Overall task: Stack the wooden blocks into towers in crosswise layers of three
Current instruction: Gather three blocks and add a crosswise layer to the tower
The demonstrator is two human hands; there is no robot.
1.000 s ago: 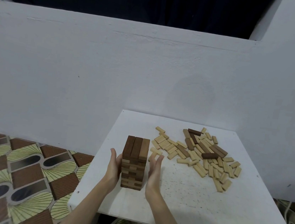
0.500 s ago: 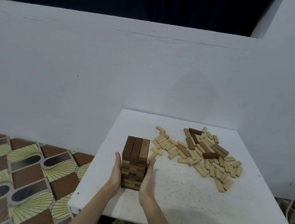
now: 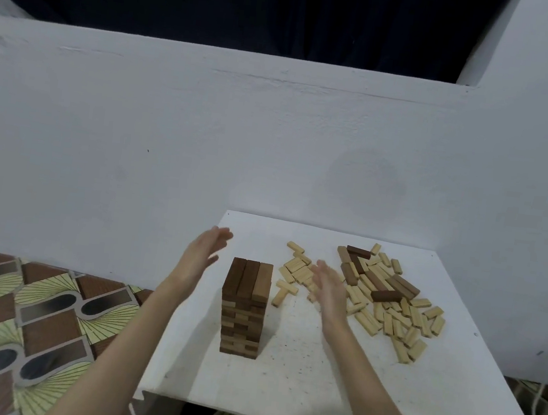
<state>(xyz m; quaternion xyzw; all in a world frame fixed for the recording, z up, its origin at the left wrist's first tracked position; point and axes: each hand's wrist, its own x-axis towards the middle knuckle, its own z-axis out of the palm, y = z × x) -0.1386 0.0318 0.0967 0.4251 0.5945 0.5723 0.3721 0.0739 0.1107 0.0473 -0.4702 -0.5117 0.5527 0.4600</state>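
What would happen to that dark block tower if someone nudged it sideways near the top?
The tower would probably tip or shed blocks: it is tall and narrow, and its layers look merely stacked. It stands free, with both hands off it. A low push might slide it on the smooth white table.

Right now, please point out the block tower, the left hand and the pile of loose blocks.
block tower [image 3: 243, 310]: head view, middle of its front side.
left hand [image 3: 203, 255]: head view, the palm.
pile of loose blocks [image 3: 391, 311]: head view, a pale block mid-pile.
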